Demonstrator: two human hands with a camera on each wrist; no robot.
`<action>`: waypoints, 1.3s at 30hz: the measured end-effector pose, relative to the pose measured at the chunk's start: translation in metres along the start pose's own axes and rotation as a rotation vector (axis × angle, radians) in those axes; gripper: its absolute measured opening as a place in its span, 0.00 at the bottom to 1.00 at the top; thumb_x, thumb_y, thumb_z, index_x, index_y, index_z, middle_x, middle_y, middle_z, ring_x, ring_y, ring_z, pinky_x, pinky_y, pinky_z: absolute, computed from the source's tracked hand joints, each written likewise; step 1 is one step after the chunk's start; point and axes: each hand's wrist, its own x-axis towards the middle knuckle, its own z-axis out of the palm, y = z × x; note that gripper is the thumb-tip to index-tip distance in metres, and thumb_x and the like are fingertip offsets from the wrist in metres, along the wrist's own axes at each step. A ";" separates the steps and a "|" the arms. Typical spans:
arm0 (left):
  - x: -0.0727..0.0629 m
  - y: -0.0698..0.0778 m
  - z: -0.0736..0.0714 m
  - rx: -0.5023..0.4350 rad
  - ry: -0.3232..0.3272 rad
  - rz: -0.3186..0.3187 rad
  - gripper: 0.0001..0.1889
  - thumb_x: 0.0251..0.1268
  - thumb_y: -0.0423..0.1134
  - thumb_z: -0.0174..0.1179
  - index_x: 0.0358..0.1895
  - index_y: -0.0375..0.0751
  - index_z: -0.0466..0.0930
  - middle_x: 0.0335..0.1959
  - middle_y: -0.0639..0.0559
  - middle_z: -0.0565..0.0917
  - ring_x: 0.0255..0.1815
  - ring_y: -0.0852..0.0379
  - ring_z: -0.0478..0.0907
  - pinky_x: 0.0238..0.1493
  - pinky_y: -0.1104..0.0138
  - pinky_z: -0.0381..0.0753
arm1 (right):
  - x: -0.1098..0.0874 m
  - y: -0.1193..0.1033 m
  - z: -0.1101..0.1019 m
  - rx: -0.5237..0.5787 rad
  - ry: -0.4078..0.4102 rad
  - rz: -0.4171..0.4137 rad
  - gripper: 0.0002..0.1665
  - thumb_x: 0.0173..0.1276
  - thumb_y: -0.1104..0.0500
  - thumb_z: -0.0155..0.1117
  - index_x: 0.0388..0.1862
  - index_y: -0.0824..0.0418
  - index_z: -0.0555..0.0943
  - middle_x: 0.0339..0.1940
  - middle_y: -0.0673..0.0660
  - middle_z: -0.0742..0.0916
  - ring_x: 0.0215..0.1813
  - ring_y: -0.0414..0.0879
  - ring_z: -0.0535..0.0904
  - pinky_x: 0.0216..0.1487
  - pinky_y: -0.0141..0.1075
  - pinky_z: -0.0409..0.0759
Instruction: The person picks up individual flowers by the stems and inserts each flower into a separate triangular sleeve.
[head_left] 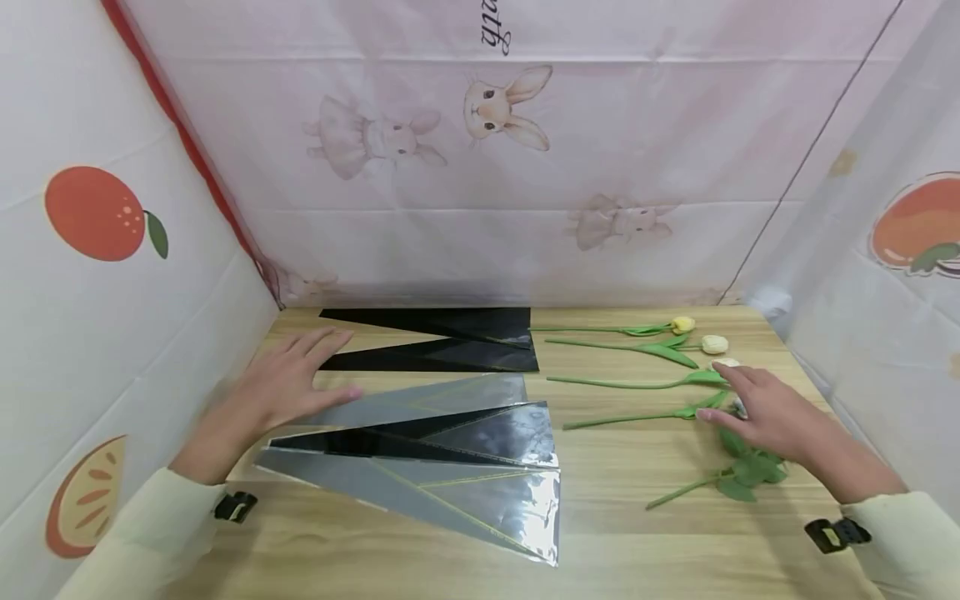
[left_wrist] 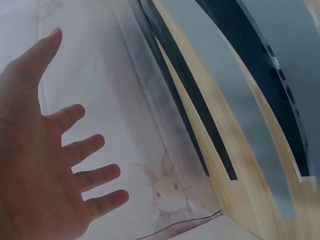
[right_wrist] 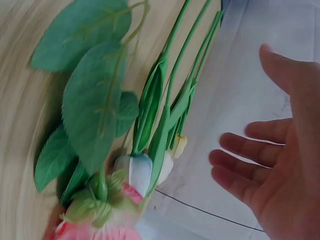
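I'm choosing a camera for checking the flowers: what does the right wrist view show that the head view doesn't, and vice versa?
Only the right wrist view shows the pink blossom; the right hand seems to hide it from the head view.

Only the head view shows the left hand, the gray tapered sheets and the orange fruit prints.

Both share the right hand, yellow tulip, broad green leaves and wooden tabletop.

Three black wrappers (head_left: 480, 321) and two grey wrappers (head_left: 465, 493) were counted on the table (head_left: 615, 558), five in all; four tulips (head_left: 714, 344) and one pink rose (right_wrist: 107, 231) were counted there as well.
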 end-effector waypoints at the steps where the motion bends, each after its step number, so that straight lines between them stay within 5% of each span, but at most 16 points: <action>1: 0.001 0.001 0.000 0.002 0.001 0.005 0.52 0.62 0.82 0.51 0.85 0.60 0.52 0.83 0.40 0.60 0.80 0.29 0.59 0.70 0.26 0.61 | 0.001 -0.001 0.000 0.009 -0.001 0.001 0.51 0.72 0.36 0.67 0.74 0.76 0.68 0.66 0.81 0.77 0.66 0.78 0.73 0.62 0.68 0.74; 9: 0.007 0.014 0.000 0.006 -0.045 0.000 0.55 0.59 0.83 0.53 0.83 0.52 0.59 0.80 0.36 0.66 0.78 0.29 0.64 0.70 0.31 0.66 | 0.008 -0.010 0.002 0.175 -0.025 -0.003 0.38 0.75 0.45 0.67 0.68 0.75 0.75 0.58 0.74 0.85 0.53 0.65 0.86 0.49 0.57 0.84; 18: 0.017 0.028 0.001 -0.054 -0.085 0.008 0.53 0.57 0.83 0.56 0.79 0.52 0.66 0.76 0.35 0.71 0.74 0.30 0.70 0.64 0.31 0.72 | 0.017 -0.032 -0.001 0.413 -0.066 -0.015 0.30 0.78 0.50 0.64 0.65 0.73 0.78 0.51 0.61 0.90 0.48 0.49 0.87 0.44 0.34 0.85; 32: 0.023 0.065 0.010 -0.209 -0.128 0.088 0.39 0.61 0.64 0.70 0.71 0.46 0.76 0.65 0.44 0.82 0.61 0.43 0.82 0.60 0.44 0.80 | 0.026 -0.052 0.014 0.486 -0.204 -0.036 0.29 0.80 0.48 0.60 0.65 0.70 0.80 0.55 0.60 0.89 0.53 0.49 0.87 0.46 0.33 0.83; 39: 0.024 0.083 0.015 -0.291 -0.168 0.127 0.39 0.60 0.64 0.72 0.68 0.42 0.78 0.58 0.45 0.86 0.54 0.47 0.84 0.54 0.51 0.84 | 0.026 -0.064 0.025 0.556 -0.255 -0.064 0.26 0.80 0.50 0.60 0.63 0.70 0.81 0.55 0.61 0.90 0.52 0.48 0.86 0.46 0.31 0.83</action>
